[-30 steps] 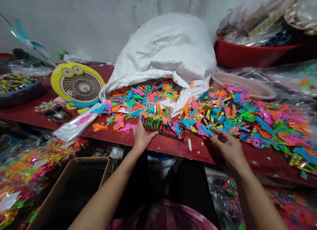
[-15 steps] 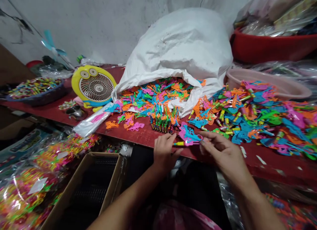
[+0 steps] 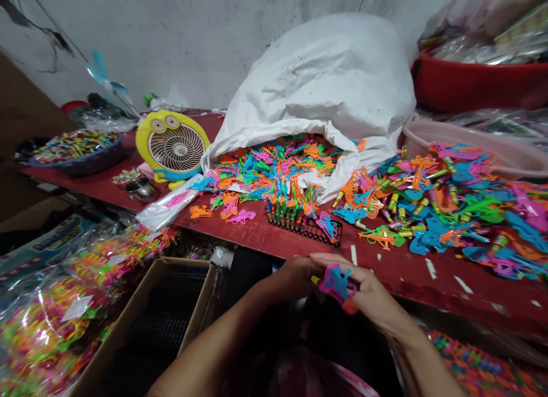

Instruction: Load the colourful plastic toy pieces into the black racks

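My right hand, its fingers closed, holds a pink and blue plastic toy with an orange round end and a bit of yellow. Against its fingertips lies my left hand, closed; whatever is in its fingers is hidden. Both hands are low in front of the table's near edge. Just beyond them sits a black slotted rack on the table. Several coloured toys stand upright in the rack's left part, and a pink and blue toy leans in its right part.
A white sack spills plastic pieces behind the rack. To the right, loose toys lie heaped by a pink basin. A yellow fan and metal cup stand left. Below is a cardboard box of black racks.
Both hands have drawn back from the rack toward my body and come together, the right carrying a toy. A pink and blue toy now leans in the rack's right part. The view has shifted slightly.
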Demonstrator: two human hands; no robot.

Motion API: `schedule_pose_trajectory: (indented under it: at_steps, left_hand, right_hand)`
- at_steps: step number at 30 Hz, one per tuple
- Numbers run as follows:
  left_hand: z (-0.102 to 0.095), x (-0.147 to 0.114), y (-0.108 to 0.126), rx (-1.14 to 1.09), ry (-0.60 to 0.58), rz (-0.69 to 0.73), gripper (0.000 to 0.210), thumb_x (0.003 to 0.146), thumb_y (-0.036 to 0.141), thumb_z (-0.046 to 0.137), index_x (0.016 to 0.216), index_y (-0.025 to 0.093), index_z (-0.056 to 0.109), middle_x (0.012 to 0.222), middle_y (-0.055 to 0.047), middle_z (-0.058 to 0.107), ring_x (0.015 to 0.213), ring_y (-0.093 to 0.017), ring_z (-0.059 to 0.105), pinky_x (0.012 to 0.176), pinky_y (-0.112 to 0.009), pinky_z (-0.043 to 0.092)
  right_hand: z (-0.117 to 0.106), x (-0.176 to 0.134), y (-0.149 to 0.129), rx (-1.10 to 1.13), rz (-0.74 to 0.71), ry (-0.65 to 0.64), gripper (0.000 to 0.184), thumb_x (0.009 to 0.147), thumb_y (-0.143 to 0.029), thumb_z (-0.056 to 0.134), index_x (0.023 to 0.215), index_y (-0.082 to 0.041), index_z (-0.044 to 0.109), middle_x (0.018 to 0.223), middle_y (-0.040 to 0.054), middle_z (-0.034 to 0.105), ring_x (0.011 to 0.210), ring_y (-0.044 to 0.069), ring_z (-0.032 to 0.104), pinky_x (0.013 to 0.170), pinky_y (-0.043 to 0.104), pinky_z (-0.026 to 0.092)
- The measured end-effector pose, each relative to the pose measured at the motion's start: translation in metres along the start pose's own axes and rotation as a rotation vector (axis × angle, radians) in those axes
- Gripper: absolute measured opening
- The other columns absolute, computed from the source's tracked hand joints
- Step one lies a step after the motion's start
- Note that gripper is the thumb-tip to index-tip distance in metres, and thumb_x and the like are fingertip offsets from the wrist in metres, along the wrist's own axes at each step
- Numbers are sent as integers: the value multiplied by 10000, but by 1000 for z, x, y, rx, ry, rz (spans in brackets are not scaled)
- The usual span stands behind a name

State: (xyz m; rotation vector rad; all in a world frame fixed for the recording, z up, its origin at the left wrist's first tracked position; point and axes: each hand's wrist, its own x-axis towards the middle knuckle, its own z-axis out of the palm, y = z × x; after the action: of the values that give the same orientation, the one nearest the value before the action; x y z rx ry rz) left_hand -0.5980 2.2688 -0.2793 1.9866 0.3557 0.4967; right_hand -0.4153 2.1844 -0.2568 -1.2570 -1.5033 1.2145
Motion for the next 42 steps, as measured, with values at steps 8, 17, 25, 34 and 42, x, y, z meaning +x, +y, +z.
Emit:
schedule_pose_trajectory:
  at_steps: [8, 17, 25, 34, 42]
  left_hand:
    - [-15, -4, 3, -214, -134, -44, 173, 814, 255, 611, 856, 122, 713, 848, -57, 692, 777, -169, 603, 743, -262, 481]
    - [-13, -2, -20, -346, -271, -200, 121, 794, 238, 627, 730, 176, 710, 566, 15, 562, 493, -92, 444, 473, -200, 365]
    - [-7, 10, -5, 49, 297, -555, 238, 759, 387, 616, 868, 179, 655, 790, -39, 674, 749, -198, 606, 669, -273, 456]
    - [-10, -1, -10, 261, 526, -452, 476, 757, 407, 682, 1173, 206, 568, 755, -8, 619, 720, -196, 606, 705, -314, 480]
    - [-62, 4, -56, 268, 1111, -272, 718, 714, 237, 722, 1353, 153, 407, 1314, -151, 494, 1200, -269, 514, 1039, -434, 427]
  right_hand:
    - [18, 18, -8, -49, -119, 61, 162, 845, -378, 667, 870, -249, 762, 1281, 86, 617, 1224, 265, 533, 1065, 448, 390]
    - [45, 28, 3, 27, 5, 126, 361, 810, -428, 689, 1115, -234, 695, 1240, 90, 646, 1138, 264, 594, 972, 409, 471]
    - [69, 27, 4, -387, -160, 648, 235, 836, -438, 643, 921, -232, 719, 949, 75, 640, 944, 239, 575, 865, 371, 449]
    - [29, 45, 11, -227, 95, 816, 428, 753, -570, 670, 693, -147, 688, 588, 33, 609, 551, 164, 530, 494, 259, 385]
    - [16, 75, 24, -388, 57, 770, 461, 736, -578, 628, 558, -153, 624, 489, 2, 511, 481, 117, 428, 478, 245, 302]
